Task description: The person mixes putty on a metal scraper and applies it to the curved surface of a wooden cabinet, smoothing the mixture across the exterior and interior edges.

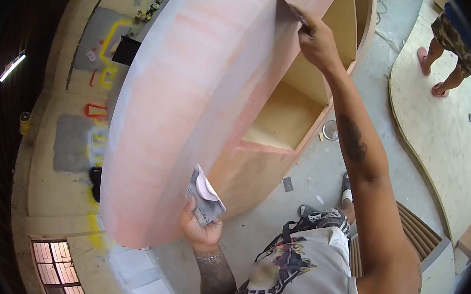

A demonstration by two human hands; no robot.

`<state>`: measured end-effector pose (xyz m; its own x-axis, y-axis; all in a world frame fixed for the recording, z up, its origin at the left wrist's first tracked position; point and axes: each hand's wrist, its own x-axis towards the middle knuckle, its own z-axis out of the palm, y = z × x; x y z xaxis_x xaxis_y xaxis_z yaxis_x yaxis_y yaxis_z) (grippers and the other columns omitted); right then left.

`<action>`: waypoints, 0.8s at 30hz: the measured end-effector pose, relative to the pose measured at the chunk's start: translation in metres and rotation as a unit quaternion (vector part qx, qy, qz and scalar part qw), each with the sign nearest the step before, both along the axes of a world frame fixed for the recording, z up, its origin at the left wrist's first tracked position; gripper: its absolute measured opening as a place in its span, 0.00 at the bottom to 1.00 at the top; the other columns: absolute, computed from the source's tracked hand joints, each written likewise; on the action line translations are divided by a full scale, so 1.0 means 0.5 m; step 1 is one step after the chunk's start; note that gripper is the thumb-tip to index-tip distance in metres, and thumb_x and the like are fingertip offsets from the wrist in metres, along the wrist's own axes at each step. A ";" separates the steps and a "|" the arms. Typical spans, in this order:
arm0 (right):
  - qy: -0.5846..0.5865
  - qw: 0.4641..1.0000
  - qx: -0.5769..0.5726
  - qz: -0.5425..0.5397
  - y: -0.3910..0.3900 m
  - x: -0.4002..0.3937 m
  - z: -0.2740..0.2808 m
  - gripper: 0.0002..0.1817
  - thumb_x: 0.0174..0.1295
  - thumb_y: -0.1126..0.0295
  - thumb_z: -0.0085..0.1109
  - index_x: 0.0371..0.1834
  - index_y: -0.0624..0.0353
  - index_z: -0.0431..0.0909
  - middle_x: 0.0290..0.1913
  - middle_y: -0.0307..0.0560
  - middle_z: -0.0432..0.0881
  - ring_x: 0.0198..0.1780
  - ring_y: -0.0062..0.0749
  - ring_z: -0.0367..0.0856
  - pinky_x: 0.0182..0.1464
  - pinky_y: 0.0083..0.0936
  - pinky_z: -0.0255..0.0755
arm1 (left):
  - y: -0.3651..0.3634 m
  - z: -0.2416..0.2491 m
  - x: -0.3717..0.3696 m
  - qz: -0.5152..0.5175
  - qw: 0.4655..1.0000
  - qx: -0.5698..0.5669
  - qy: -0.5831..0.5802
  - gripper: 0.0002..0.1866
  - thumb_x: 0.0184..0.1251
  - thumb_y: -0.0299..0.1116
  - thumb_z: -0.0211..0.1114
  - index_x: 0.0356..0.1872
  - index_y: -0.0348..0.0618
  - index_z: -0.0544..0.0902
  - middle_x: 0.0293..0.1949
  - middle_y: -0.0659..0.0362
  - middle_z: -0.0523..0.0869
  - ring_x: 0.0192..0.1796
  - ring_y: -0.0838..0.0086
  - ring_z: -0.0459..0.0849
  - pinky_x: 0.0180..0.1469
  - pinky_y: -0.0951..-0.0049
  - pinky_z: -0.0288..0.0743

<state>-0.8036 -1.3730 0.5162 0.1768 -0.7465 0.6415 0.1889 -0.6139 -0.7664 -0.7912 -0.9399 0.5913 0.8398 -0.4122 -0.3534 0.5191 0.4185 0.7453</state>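
In the head view, my right hand [318, 41] grips a dark, thin-bladed putty scraper [287, 8] at the top. Its blade lies against the pink and whitish surface of a large curved wooden piece [162, 84]. Lower down, my left hand [201, 231] holds a flat grey putty scraper [203, 207] by its lower part. A smooth lump of pale pink putty [205, 187] sits on that scraper's face, close to the curved surface. Open wooden compartments [286, 115] line the piece's right side.
On the right, another person's legs [449, 76] stand on a wavy-edged wooden board [418, 112]. A round lid-like object [330, 130] and a small grey flat piece [287, 184] lie on the floor. Ribbed brown material [413, 230] is beside my right arm.
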 end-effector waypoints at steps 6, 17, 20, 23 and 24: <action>0.022 0.999 0.024 0.004 0.203 0.025 0.012 0.29 0.51 0.84 0.48 0.60 0.57 0.76 0.57 0.57 0.79 0.58 0.52 0.78 0.60 0.36 0.72 | 0.069 -0.016 0.007 0.016 1.000 0.011 0.009 0.15 0.72 0.34 0.53 0.55 0.44 0.78 0.44 0.60 0.89 0.35 0.74 0.89 0.21 0.74 0.81; 0.009 0.997 0.057 0.053 0.559 0.069 0.043 0.30 0.49 0.83 0.56 0.60 0.59 0.75 0.60 0.56 0.75 0.60 0.54 0.74 0.61 0.44 0.68 | 0.071 -0.012 0.013 0.041 0.999 0.018 -0.006 0.15 0.73 0.34 0.52 0.56 0.44 0.77 0.45 0.59 0.88 0.38 0.71 0.88 0.23 0.72 0.83; 0.025 0.988 0.045 0.147 0.610 0.045 0.042 0.32 0.48 0.84 0.57 0.62 0.58 0.75 0.62 0.56 0.74 0.62 0.53 0.73 0.61 0.44 0.68 | 0.088 -0.032 0.021 0.018 1.000 -0.021 -0.008 0.17 0.72 0.35 0.53 0.58 0.42 0.75 0.49 0.58 0.86 0.44 0.68 0.87 0.33 0.67 0.85; 0.026 0.945 -0.022 0.324 0.593 -0.033 0.025 0.36 0.45 0.83 0.60 0.64 0.54 0.74 0.65 0.55 0.72 0.65 0.53 0.71 0.62 0.43 0.69 | 0.115 -0.072 0.057 -0.096 0.988 -0.115 0.032 0.18 0.72 0.35 0.54 0.60 0.41 0.74 0.51 0.57 0.85 0.49 0.67 0.86 0.41 0.65 0.86; 0.012 0.933 -0.065 0.354 0.576 -0.070 0.036 0.37 0.44 0.83 0.60 0.65 0.53 0.73 0.65 0.54 0.72 0.65 0.52 0.71 0.62 0.43 0.69 | 0.115 -0.080 0.064 -0.144 0.976 -0.152 0.055 0.19 0.72 0.35 0.54 0.60 0.41 0.74 0.51 0.56 0.85 0.51 0.67 0.86 0.42 0.65 0.85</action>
